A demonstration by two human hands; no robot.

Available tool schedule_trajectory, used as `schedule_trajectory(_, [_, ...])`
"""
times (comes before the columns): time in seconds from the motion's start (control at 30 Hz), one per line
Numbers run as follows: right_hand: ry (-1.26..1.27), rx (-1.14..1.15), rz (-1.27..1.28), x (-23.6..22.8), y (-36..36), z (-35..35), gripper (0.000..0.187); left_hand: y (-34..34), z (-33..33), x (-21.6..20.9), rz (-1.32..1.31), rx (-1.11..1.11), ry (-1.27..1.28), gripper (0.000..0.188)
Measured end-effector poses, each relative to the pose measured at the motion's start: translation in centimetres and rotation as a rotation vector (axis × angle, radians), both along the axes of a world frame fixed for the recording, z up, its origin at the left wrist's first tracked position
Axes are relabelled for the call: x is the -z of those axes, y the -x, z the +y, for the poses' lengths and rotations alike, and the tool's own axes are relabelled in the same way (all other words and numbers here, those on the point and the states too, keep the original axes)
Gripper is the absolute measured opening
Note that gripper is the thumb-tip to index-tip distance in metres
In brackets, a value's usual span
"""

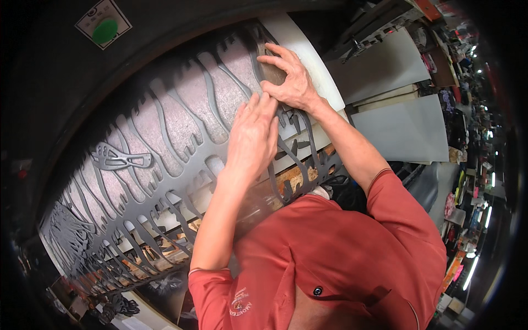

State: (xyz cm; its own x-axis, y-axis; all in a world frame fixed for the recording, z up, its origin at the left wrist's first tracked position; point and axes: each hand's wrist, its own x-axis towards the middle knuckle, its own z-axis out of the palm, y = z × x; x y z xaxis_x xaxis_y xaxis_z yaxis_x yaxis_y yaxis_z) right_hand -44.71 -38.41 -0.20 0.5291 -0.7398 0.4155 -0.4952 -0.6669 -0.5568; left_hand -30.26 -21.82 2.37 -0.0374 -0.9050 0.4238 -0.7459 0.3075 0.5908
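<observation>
A dark grey sheet (195, 157) full of long curved cut-outs lies across a pale, speckled board (184, 99). My left hand (252, 137) rests on the sheet's right part, its fingers stretched and close together, slightly blurred. Just beyond it, my right hand (291, 80) has its thumb and fingers spread over a brownish, dark-rimmed piece (272, 72) at the board's far right end. Whether its fingertips press on that piece is hard to see. Farther left, a loose grey cut piece with slots (124, 158) lies on the sheet, and a pile of similar pieces (69, 228) sits at the left end.
A dark machine body (60, 71) with a green button (105, 32) overhangs the board's far side. Toward me, strips of the sheet hang over a ledge with scraps (176, 247). Grey panels (404, 129) stand at right, beside crowded shelves (473, 181).
</observation>
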Motion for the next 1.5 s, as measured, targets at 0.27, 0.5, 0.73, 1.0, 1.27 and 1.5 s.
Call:
schedule_trajectory(0.27, [-0.814,-0.097,-0.354,-5.7,3.8,-5.5,0.048,1.0,-0.4,2.9,-0.172,0.005,-0.063,0.040])
schedule_trajectory(0.5, [-1.226,-0.010,-0.739,-11.8,5.4,-7.9,0.048,0.7,-0.7,2.9,-0.123,0.018,-0.067,0.040])
schedule_trajectory(0.73, [-1.200,0.021,-1.105,-8.1,3.4,4.1,0.061,1.7,-0.1,-0.3,0.521,-0.014,-0.103,0.076])
schedule_trajectory(1.0, [-1.453,0.033,-1.259,-7.7,-2.0,11.4,0.059,3.5,0.8,-0.1,0.581,-0.129,0.242,0.055])
schedule_trajectory(1.27, [-1.509,0.011,-1.237,-7.3,-2.7,12.3,0.060,1.5,1.4,-0.5,0.784,-0.551,0.194,0.037])
schedule_trajectory(1.5, [-1.434,-0.152,-1.024,-6.7,0.5,11.9,0.060,-14.3,5.0,0.0,1.108,-0.811,0.297,0.035])
